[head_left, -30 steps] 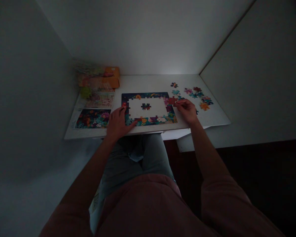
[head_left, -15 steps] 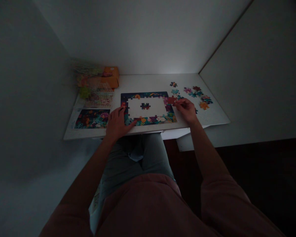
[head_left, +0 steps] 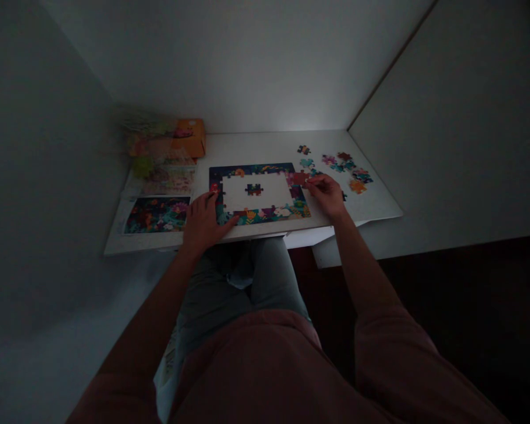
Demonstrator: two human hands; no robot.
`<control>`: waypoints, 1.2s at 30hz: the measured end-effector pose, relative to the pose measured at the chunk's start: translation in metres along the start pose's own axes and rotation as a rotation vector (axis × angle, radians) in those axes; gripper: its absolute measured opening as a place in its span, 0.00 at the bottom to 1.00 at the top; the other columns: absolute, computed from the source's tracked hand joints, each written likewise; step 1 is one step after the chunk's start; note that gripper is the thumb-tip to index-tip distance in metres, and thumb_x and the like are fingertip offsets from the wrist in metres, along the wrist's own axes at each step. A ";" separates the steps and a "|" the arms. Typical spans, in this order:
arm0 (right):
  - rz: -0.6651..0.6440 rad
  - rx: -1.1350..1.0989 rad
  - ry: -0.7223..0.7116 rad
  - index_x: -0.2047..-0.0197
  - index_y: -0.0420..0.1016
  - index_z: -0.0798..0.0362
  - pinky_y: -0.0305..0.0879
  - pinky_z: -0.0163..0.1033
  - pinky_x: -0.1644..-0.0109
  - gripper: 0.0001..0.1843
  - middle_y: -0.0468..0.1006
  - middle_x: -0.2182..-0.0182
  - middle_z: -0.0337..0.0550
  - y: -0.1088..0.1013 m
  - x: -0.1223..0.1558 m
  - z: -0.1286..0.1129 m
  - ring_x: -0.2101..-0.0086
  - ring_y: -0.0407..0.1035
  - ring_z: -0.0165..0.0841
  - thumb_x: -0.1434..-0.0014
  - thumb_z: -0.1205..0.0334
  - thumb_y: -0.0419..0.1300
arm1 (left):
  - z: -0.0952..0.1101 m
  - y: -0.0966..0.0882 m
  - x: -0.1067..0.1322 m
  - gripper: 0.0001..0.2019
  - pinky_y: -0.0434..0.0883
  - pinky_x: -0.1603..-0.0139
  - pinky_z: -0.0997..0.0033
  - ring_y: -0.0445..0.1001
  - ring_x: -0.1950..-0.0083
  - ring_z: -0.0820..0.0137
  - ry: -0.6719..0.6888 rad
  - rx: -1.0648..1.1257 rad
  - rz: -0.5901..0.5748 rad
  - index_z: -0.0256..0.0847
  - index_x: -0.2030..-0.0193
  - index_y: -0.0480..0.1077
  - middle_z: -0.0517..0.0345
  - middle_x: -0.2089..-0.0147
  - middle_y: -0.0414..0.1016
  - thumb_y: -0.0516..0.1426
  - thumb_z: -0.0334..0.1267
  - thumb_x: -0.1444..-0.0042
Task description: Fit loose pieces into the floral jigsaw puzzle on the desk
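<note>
A colourful jigsaw puzzle border (head_left: 265,217) lies on the white table, joined into a rectangular frame around a bare white middle. A small dark puzzle piece (head_left: 254,189) rests inside that frame. My left hand (head_left: 202,221) lies with fingers spread over the border's lower left corner. With thumb and fingers pinched, my right hand (head_left: 327,194) holds a reddish puzzle piece (head_left: 300,178) at the border's right side. The piece overlaps or lies close to the border's edge; I cannot tell whether it touches.
Loose puzzle pieces (head_left: 358,186) are scattered at the right of the table (head_left: 371,209). A printed picture (head_left: 156,214) lies at the left. Behind it are an orange box (head_left: 193,136) and a blurred clear plastic bag (head_left: 165,171). Walls stand behind and at both sides.
The whole view has shifted slightly, so the table sits further left. My right hand keeps its pinch on the reddish piece beside the border; my left hand stays at the corner.
</note>
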State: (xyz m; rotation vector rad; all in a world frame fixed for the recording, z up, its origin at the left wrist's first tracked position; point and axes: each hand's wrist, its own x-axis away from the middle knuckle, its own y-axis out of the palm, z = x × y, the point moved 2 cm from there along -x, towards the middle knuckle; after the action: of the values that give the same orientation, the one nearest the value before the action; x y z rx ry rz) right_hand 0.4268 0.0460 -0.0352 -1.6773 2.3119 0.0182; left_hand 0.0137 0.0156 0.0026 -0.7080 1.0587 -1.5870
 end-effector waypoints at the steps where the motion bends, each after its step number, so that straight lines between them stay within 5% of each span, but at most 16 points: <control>1: 0.000 0.003 0.001 0.66 0.80 0.32 0.88 0.62 0.41 0.18 0.88 0.62 0.38 0.000 0.000 0.000 0.52 0.84 0.50 0.43 0.43 0.85 | 0.000 0.000 0.000 0.50 0.56 0.06 0.29 0.59 0.09 0.34 -0.004 -0.005 0.001 0.57 0.05 0.55 0.44 0.10 0.65 0.57 0.74 0.27; 4: 0.010 0.028 0.015 0.67 0.79 0.32 0.89 0.61 0.44 0.18 0.89 0.61 0.38 -0.001 -0.001 0.003 0.52 0.85 0.50 0.42 0.45 0.84 | 0.000 0.000 0.000 0.49 0.56 0.06 0.29 0.59 0.09 0.35 0.001 -0.011 0.000 0.61 0.05 0.55 0.46 0.11 0.66 0.58 0.74 0.26; 9: -0.003 0.003 -0.009 0.67 0.79 0.32 0.89 0.60 0.44 0.16 0.88 0.61 0.37 -0.002 -0.002 0.009 0.54 0.85 0.47 0.40 0.49 0.83 | -0.001 -0.001 0.000 0.51 0.56 0.07 0.32 0.59 0.09 0.35 0.002 0.000 -0.013 0.51 0.05 0.56 0.38 0.10 0.62 0.58 0.74 0.26; 13: -0.011 0.008 -0.007 0.65 0.80 0.32 0.89 0.61 0.48 0.16 0.89 0.59 0.39 -0.003 -0.002 0.012 0.53 0.85 0.48 0.40 0.47 0.83 | 0.000 0.000 0.000 0.51 0.57 0.06 0.33 0.59 0.09 0.37 -0.004 -0.014 -0.012 0.52 0.06 0.56 0.39 0.10 0.63 0.57 0.75 0.26; 20: -0.039 -0.027 -0.050 0.63 0.84 0.29 0.87 0.64 0.37 0.12 0.89 0.59 0.38 -0.005 -0.003 0.018 0.53 0.85 0.49 0.41 0.45 0.82 | 0.003 -0.002 -0.001 0.50 0.57 0.08 0.25 0.59 0.09 0.30 -0.005 0.020 -0.019 0.54 0.06 0.57 0.38 0.10 0.63 0.59 0.72 0.27; 30: 0.002 0.026 -0.026 0.66 0.78 0.32 0.85 0.60 0.55 0.17 0.87 0.62 0.41 0.001 -0.001 0.004 0.58 0.84 0.50 0.40 0.49 0.83 | 0.000 -0.001 0.001 0.45 0.56 0.08 0.27 0.57 0.07 0.35 -0.025 0.008 -0.012 0.58 0.06 0.56 0.44 0.08 0.61 0.57 0.68 0.24; 36: -0.004 0.019 -0.054 0.66 0.80 0.30 0.88 0.62 0.54 0.17 0.89 0.62 0.42 0.001 -0.005 0.011 0.60 0.84 0.51 0.43 0.44 0.84 | 0.020 0.000 -0.038 0.41 0.57 0.08 0.37 0.59 0.09 0.39 0.064 0.012 -0.037 0.40 0.12 0.67 0.36 0.10 0.63 0.63 0.62 0.21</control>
State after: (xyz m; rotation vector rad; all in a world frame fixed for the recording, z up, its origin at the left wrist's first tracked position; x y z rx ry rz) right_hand 0.4294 0.0530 -0.0449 -1.6520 2.2625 0.0404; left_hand 0.0414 0.0462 0.0138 -0.6763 1.0873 -1.6560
